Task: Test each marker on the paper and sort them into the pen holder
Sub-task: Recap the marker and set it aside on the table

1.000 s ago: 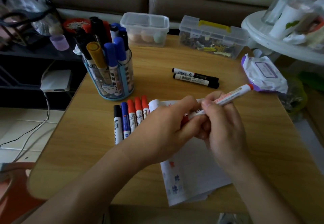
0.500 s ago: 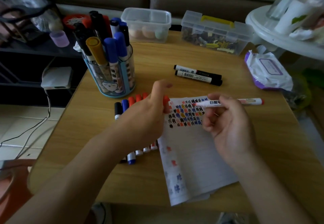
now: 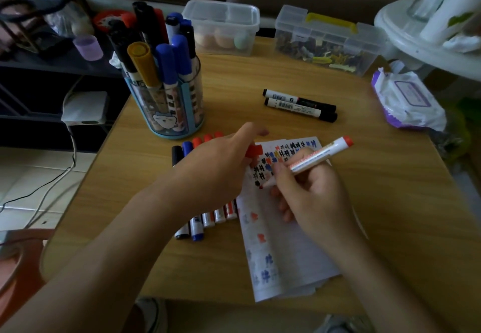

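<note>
My right hand point(image 3: 309, 197) grips an uncapped red marker point(image 3: 318, 159), white barrel slanting up to the right, its tip touching the paper point(image 3: 289, 249) among several coloured test marks. My left hand point(image 3: 221, 168) pinches the red cap point(image 3: 253, 150) just left of the marks. Under my left wrist lies a row of several markers point(image 3: 205, 222), black, blue and red, partly hidden. The blue pen holder point(image 3: 169, 103) stands at the back left, full of markers. Two black markers point(image 3: 299, 104) lie side by side beyond the paper.
Two clear plastic boxes point(image 3: 223, 27) point(image 3: 328, 41) sit along the table's far edge. A pack of wipes point(image 3: 406, 100) lies at the right edge, beside a white round stand point(image 3: 416, 38). A shelf with a white device point(image 3: 84, 108) and cables is left of the table.
I pulled the cap off the red marker with my left hand. My right hand turned the marker tip-down and lowered it onto the paper.
</note>
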